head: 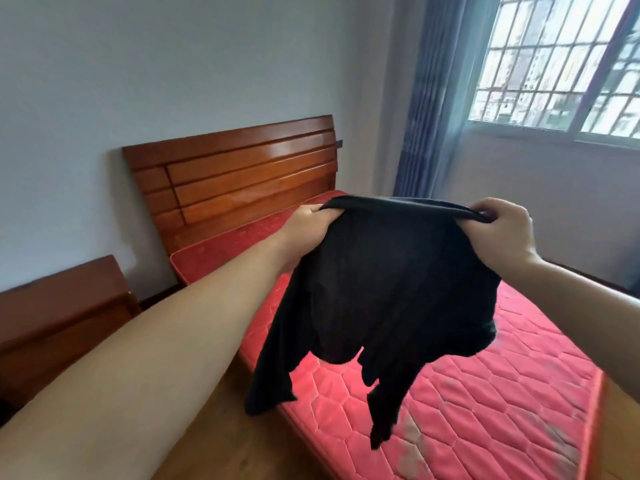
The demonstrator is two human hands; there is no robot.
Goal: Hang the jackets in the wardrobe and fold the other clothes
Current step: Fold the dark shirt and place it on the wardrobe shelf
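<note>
From my remote station I saw both arms stretched forward over the bed (485,393). The left hand (306,223) gripped one end of the upper edge of a black garment (388,289), its fingers curled tightly into the cloth. The right hand (502,226) pinched the other end of the same edge, with the fingers closed around a small roll of fabric. The garment was held up in the air between the two hands, above the red quilted mattress, and it hung down in loose folds; two long parts, which looked like sleeves, dangled lowest, close to the mattress, though I could not tell if they touched it. Behind the garment stood a wooden headboard (235,174) against the pale wall. A blue curtain (426,116) hung beside a barred window (561,60) at the right. A low wooden cabinet (59,313) stood left of the bed.
</note>
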